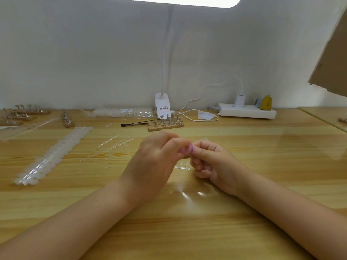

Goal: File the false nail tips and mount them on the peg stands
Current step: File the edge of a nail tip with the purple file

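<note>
My left hand [157,156] and my right hand [212,162] meet fingertip to fingertip above the middle of the table. Between them is a small purple-edged piece, apparently the nail file [190,148], pinched by my right thumb and forefinger. My left fingers are curled and pinch a small pale nail tip [183,150] against it; blur hides its shape. A wooden peg stand [166,123] with several metal pegs sits just beyond my hands. A long strip of clear nail tips [54,152] lies to the left.
Loose plastic sprue pieces [114,145] lie left of my hands and one [182,167] lies under them. More peg stands [24,114] sit far left. A bag of tips [122,111], a brush [134,124], a lamp base [162,106] and a power strip [246,110] line the back.
</note>
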The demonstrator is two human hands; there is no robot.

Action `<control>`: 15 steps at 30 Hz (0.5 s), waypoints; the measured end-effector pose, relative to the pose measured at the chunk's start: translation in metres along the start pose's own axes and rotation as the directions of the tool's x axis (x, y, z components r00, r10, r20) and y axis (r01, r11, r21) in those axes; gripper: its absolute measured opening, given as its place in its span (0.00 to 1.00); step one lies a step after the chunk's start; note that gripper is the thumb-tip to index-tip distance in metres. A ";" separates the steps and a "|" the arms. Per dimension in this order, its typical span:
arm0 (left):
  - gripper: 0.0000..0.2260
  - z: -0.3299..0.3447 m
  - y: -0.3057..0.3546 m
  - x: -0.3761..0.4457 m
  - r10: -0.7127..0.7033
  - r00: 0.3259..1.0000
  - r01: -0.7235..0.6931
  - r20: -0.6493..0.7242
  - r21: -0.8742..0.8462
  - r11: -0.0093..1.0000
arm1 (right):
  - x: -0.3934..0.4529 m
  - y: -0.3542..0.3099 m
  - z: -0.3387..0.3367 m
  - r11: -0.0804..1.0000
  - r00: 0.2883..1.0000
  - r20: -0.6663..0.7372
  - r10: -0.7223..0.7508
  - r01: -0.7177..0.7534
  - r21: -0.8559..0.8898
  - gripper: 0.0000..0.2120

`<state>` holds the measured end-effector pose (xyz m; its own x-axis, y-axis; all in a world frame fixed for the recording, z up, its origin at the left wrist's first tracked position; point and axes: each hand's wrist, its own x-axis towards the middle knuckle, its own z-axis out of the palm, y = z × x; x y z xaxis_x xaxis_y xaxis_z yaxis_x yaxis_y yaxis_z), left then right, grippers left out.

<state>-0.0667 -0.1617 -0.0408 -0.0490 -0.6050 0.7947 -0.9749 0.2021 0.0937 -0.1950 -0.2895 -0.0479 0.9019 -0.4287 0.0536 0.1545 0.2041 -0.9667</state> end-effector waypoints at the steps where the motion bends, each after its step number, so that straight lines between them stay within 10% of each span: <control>1: 0.07 -0.001 -0.004 -0.001 -0.046 0.999 0.046 0.003 0.026 0.999 | 0.000 -0.001 -0.001 1.000 1.000 0.005 0.011 -0.011 0.013 0.07; 15: 0.09 -0.004 -0.005 -0.002 0.025 0.997 -0.028 -0.068 -0.048 0.998 | 0.001 -0.001 0.000 1.000 1.000 0.015 0.015 -0.015 0.011 0.05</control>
<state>-0.0612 -0.1584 -0.0411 -0.0581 -0.5462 0.8356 -0.9617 0.2553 0.1000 -0.1942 -0.2898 -0.0471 0.9099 -0.4126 0.0430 0.1453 0.2200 -0.9646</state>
